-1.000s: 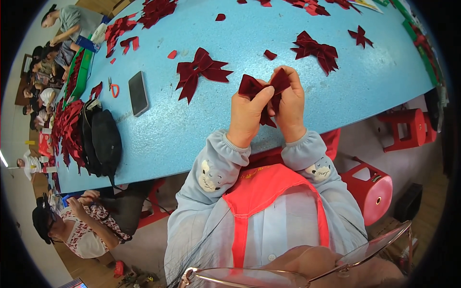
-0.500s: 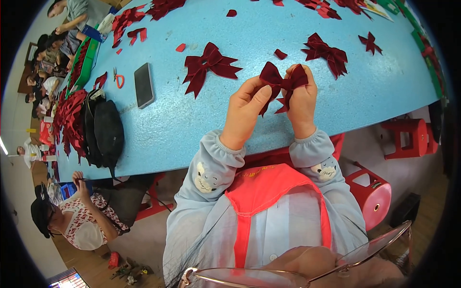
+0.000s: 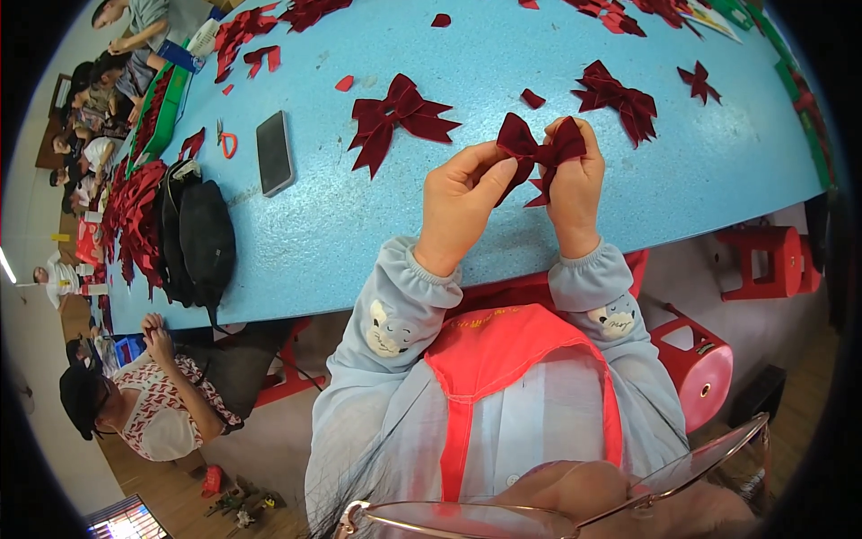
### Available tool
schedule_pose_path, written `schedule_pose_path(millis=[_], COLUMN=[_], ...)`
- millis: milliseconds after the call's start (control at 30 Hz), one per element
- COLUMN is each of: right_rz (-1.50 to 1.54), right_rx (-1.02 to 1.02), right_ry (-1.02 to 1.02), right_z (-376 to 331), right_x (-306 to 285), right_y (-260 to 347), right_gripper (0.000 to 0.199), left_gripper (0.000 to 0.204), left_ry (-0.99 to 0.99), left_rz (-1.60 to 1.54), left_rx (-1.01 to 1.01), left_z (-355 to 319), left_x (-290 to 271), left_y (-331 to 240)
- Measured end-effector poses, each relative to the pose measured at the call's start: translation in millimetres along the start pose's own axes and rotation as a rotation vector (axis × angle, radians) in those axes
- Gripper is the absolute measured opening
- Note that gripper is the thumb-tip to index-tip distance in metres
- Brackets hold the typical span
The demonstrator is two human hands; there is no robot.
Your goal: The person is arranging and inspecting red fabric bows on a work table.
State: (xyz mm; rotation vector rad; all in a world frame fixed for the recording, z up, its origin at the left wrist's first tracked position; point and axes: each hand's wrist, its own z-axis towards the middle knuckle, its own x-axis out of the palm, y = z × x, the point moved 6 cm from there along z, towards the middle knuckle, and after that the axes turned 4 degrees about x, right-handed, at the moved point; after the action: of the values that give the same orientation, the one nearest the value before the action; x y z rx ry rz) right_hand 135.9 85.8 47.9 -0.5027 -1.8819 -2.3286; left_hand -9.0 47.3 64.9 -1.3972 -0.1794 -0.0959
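Note:
Between my two hands, above the near edge of the blue table [image 3: 359, 260], is a dark red velvet bow [image 3: 518, 135]. My left hand [image 3: 462, 202] pinches its left loop between thumb and fingers. On the other side, my right hand [image 3: 577, 184] grips the right loop, its fingers curled behind the fabric. The tails hang below, partly hidden by my hands. A larger dark red bow [image 3: 392, 119] lies just beyond my left hand. Past my right hand lies another bow [image 3: 620, 99], with a small ribbon bow [image 3: 699, 83] farther right.
Left of my hands lie a phone [image 3: 275, 154], orange-handled scissors [image 3: 228, 144] and a black bag [image 3: 205, 238]. Red ribbon pieces [image 3: 135, 211] are heaped by a green tray [image 3: 162, 121]. Red stools [image 3: 691, 359] stand at right; a seated person [image 3: 166, 404] is at left.
Both hands stay on the bow, and its loops and tails have shifted slightly. The table's things appear a little farther right and higher. The seated person's hands have come together.

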Motion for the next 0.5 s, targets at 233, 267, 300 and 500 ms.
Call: schedule_pose_path(millis=[233, 267, 300, 500], right_rz=[-0.013, -0.04, -0.067, -0.177], right_rx=[0.013, -0.002, -0.018, -0.194], right_ry=[0.062, 0.076, 0.091, 0.208], right_z=[-8.5, -10.6, -12.2, -18.8], right_x=[4.7, 6.4, 7.9, 13.6], right_y=[3.0, 5.7, 7.2, 18.3], right_gripper=[0.015, 0.014, 0.013, 0.012], left_gripper=[0.02, 0.021, 0.022, 0.027], left_ry=[0.009, 0.014, 0.019, 0.124], left_rz=[-0.158, -0.232, -0.306, -0.272], left_rx=[-0.112, -0.13, -0.147, -0.171], left_z=[1.1, 0.7, 0.2, -2.7], left_x=[-4.4, -0.8, 2.7, -2.3], left_y=[8.4, 7.6, 6.7, 4.7])
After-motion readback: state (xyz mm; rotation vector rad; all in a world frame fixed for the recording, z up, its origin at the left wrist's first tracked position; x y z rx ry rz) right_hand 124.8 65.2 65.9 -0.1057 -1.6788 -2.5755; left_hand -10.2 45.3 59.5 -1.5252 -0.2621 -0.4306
